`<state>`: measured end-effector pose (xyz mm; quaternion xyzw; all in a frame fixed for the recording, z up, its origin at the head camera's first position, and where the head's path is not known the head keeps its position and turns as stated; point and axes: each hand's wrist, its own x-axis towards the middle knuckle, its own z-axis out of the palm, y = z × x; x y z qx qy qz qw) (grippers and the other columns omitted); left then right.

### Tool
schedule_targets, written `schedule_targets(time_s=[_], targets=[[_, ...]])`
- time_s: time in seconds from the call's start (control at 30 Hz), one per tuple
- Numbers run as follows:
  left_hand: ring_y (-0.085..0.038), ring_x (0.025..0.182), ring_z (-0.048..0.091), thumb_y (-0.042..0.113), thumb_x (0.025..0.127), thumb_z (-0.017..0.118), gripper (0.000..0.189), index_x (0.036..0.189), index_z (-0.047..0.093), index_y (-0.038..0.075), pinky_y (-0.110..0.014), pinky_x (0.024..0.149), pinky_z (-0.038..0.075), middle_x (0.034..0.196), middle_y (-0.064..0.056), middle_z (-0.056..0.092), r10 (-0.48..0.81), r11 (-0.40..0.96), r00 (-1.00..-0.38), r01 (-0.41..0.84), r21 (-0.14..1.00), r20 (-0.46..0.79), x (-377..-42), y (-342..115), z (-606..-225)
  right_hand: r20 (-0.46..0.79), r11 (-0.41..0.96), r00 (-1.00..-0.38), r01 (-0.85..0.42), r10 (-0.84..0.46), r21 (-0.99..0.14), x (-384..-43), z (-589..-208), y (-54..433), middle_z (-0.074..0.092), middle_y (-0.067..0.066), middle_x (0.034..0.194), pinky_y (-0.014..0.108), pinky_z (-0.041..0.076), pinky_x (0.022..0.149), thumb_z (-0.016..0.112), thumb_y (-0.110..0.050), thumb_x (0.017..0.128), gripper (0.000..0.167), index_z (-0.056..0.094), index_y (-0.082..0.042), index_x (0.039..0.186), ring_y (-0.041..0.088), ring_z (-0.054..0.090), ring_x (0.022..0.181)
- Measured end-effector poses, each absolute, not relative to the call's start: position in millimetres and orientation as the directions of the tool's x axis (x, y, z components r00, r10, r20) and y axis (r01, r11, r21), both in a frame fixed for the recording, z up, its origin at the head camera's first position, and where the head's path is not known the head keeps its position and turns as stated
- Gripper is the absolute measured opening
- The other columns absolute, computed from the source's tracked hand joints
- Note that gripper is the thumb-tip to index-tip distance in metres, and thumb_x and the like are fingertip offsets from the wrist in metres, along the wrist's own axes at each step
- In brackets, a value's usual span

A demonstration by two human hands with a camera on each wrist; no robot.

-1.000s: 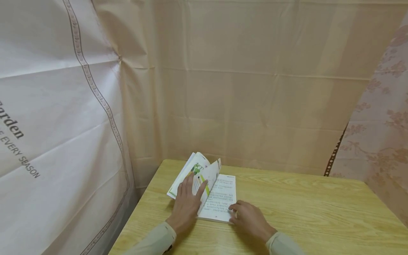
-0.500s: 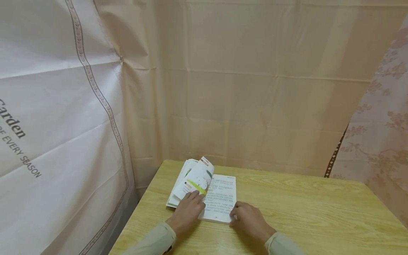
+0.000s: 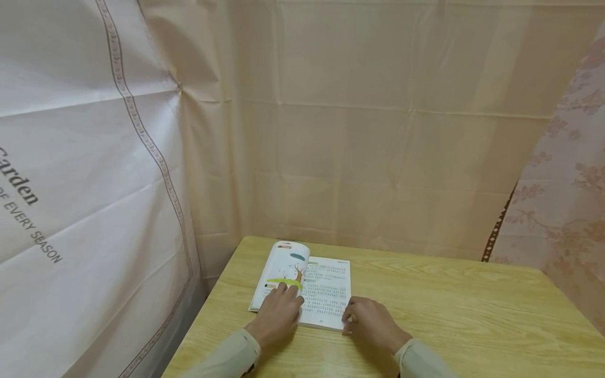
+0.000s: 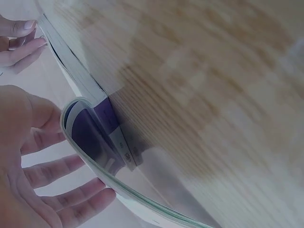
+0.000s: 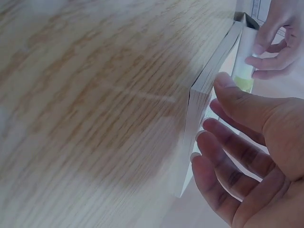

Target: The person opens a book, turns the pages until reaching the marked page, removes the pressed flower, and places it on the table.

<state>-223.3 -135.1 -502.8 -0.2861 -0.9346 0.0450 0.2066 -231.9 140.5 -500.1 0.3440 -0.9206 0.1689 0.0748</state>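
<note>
An open book (image 3: 326, 294) lies on the wooden table, a picture page with a tree on its left side and a page of printed lines on its right. My left hand (image 3: 278, 315) rests on the lower left page near the fold, its fingers laid over the paper. In the left wrist view, the turned pages bulge in a curve beside the purple part of the spine (image 4: 107, 114). My right hand (image 3: 371, 320) is at the book's lower right corner, fingers loosely bent. The right wrist view has its thumb and fingertips against the book's edges (image 5: 202, 85).
The table (image 3: 454, 310) stretches off to the right of the book. A beige cloth (image 3: 359, 131) hangs behind it, a white printed cloth (image 3: 94, 173) at the left, and a floral one (image 3: 562, 205) at the right.
The raised pages have fallen over to the left and now lie down under my left hand, which slid down toward the fold. My right hand has stayed at the right corner.
</note>
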Motion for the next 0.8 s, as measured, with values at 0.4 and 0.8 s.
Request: schedule_targets(time_s=[0.4, 0.8], targets=[[-0.026, 0.107, 0.056, 0.012, 0.090, 0.066, 0.005, 0.088, 0.072, 0.012, -0.039, 0.094, 0.050, 0.094, -0.004, 0.059, 0.602, 0.795, -0.673, 0.556, -0.243, 0.430, -225.9, -133.8, -508.0, 0.253, 0.699, -0.746, -0.666, -0.616, -0.260, -230.6, -495.3, 141.5, 0.065, -0.011, 0.087, 0.034, 0.056, 0.071, 0.087, -0.021, 0.081, 0.009, 0.079, -0.019, 0.083, 0.009, 0.063, 0.082], [-0.021, 0.086, 0.051, 0.050, 0.097, 0.066, 0.036, 0.087, 0.072, 0.016, -0.036, 0.075, 0.050, 0.089, -0.001, 0.057, 0.602, 0.797, -0.700, 0.555, -0.239, 0.384, -223.1, -128.6, -503.6, 0.236, 0.724, -0.751, -0.659, -0.617, -0.204, -230.7, -493.2, 141.5, 0.063, -0.015, 0.081, 0.026, 0.049, 0.061, 0.083, -0.014, 0.086, 0.008, 0.077, -0.018, 0.082, 0.001, 0.052, 0.073]])
